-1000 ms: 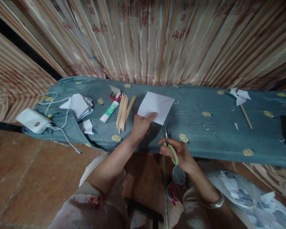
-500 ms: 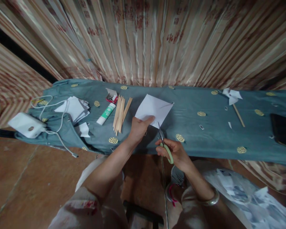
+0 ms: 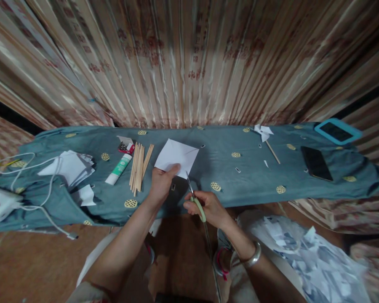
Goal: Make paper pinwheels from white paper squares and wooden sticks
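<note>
My left hand (image 3: 162, 181) pinches a square sheet of white paper (image 3: 178, 153) by its near left edge, thumb on top. My right hand (image 3: 205, 206) is wrapped round the green handles of a pair of scissors (image 3: 197, 205). The blades reach the near corner of the paper, where a tip overlaps the sheet. To the left of the paper lie several wooden sticks (image 3: 139, 168), a green and white glue tube (image 3: 118, 169) and a small red box (image 3: 125, 145) of metal pins. A paper pinwheel on a stick (image 3: 265, 134) lies farther right.
A stack of white paper (image 3: 71, 166), a folded scrap (image 3: 86, 195) and a white device with a cable (image 3: 0, 205) occupy the left end. At right are a black phone (image 3: 316, 163) and a blue-framed tablet (image 3: 337, 130). A bag of paper scraps (image 3: 318, 256) stands below. A curtain (image 3: 183, 63) hangs behind.
The camera view has turned to the right, so everything appears shifted left, and the blue-framed tablet shows more fully. Both hands keep their hold on the paper and scissors.
</note>
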`<state>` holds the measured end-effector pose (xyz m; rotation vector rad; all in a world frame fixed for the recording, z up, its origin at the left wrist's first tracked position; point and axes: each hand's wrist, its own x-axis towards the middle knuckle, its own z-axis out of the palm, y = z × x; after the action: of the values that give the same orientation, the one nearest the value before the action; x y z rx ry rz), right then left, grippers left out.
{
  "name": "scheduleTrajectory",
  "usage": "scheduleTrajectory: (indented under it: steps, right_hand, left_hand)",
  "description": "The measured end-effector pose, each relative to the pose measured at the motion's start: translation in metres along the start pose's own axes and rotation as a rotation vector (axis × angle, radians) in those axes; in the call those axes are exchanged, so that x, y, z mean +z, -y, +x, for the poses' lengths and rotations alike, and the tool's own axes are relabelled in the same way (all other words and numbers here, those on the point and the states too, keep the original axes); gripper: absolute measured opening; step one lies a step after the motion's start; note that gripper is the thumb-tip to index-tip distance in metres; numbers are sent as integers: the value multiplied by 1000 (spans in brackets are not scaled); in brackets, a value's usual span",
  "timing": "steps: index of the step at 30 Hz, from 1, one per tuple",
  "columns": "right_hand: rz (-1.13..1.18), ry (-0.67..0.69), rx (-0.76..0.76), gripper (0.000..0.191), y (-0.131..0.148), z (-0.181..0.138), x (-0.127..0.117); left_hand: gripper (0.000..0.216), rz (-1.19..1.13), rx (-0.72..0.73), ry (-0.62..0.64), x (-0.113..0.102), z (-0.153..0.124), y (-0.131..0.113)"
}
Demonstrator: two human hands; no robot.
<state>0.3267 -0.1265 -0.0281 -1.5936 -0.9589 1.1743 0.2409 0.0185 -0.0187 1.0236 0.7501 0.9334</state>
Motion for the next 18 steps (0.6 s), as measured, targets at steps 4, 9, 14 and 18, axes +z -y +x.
scheduleTrajectory:
  steps: [4,9,14,18]
  right_hand:
    - [29,4,-11,36,6,4,3]
    - [80,33,5,38,6,8,7]
    - [129,73,26,41,3,7,10]
    - [191,90,45,44,3,3,12]
  left_hand:
    - [34,-24,32,30,-1,4,-4]
    - [36,-21,60,19,-2,8,-9]
    - [32,9,85,-4,-6,8,-15]
    - [25,82,92,-18,-10,4,-19]
